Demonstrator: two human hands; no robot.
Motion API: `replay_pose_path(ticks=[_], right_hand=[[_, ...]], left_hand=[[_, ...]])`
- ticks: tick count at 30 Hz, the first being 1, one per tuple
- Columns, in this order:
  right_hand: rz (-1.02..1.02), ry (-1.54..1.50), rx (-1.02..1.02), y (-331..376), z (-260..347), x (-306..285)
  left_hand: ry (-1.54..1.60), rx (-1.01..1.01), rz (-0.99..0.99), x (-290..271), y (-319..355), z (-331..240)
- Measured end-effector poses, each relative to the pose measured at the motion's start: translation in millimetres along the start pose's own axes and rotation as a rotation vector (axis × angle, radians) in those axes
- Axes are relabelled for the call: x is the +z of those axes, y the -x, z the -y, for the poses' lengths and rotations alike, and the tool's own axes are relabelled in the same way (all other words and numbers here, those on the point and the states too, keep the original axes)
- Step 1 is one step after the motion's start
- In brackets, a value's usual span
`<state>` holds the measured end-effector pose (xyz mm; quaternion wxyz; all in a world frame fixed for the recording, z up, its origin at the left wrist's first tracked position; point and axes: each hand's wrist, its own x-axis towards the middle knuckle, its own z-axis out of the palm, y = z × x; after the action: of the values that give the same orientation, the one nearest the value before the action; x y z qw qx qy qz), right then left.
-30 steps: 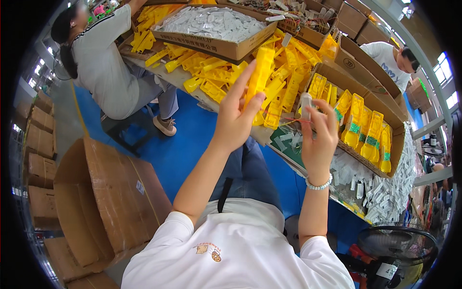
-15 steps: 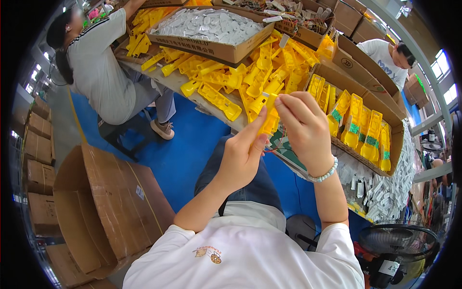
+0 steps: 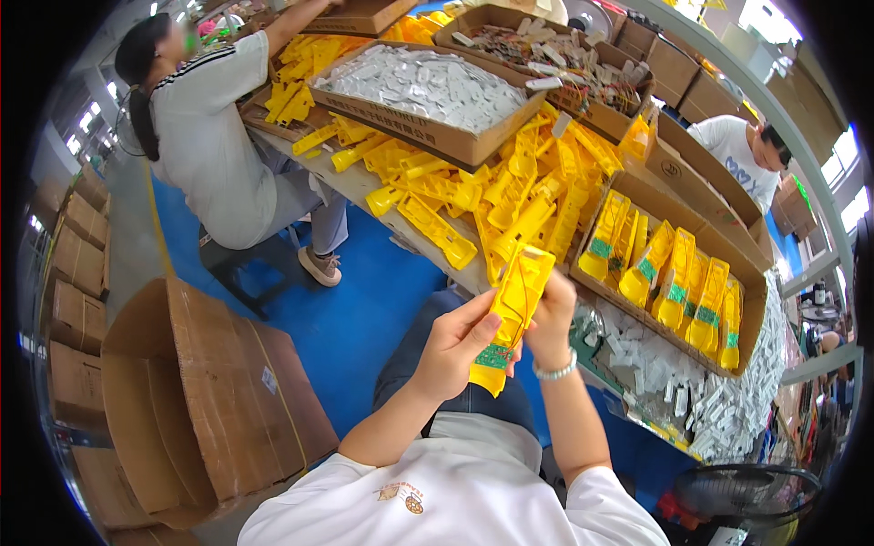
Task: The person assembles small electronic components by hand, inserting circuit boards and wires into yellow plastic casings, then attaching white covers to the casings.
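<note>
Pinching a long yellow plastic shell (image 3: 514, 298) between fingers of the left hand (image 3: 455, 346), leaving any grip by the blurred right hand (image 3: 551, 318) unclear. Possibly risking, through tugging, snagging thin red wires (image 3: 523, 273) beside those fingers, loosening the flat green circuit board (image 3: 494, 356) below.

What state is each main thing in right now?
Yellow casing: held, open side showing, green board visible
Left hand: closed on the casing
Right hand: blurred beside the casing, grip unclear
Casing carton: open, holding more casings
Shallow carton: open, filled with white parts
Large floor carton: open
Fan: running or not, unclear
</note>
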<state>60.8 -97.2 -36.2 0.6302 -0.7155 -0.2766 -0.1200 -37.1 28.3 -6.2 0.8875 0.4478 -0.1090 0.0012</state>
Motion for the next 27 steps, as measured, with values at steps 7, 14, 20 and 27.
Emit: replay_pose_path(ticks=[7,14,20,27], right_hand=[[0.203,-0.693,0.516,22.5,17.4,6.0],[0.094,-0.757,0.474,20.4,12.6,34.7],[0.56,-0.327,0.265,-37.5,28.2,49.6],[0.238,0.428,-0.347,-220.4,72.8,75.6]], left_hand=[[-0.15,0.033,-0.169,-45.8,14.4,24.9],[-0.203,0.096,-0.201,-54.0,24.8,34.6],[-0.011,0.224,-0.259,-68.4,19.8,14.2],[0.381,0.272,-0.403,-102.5,26.3,-3.7]])
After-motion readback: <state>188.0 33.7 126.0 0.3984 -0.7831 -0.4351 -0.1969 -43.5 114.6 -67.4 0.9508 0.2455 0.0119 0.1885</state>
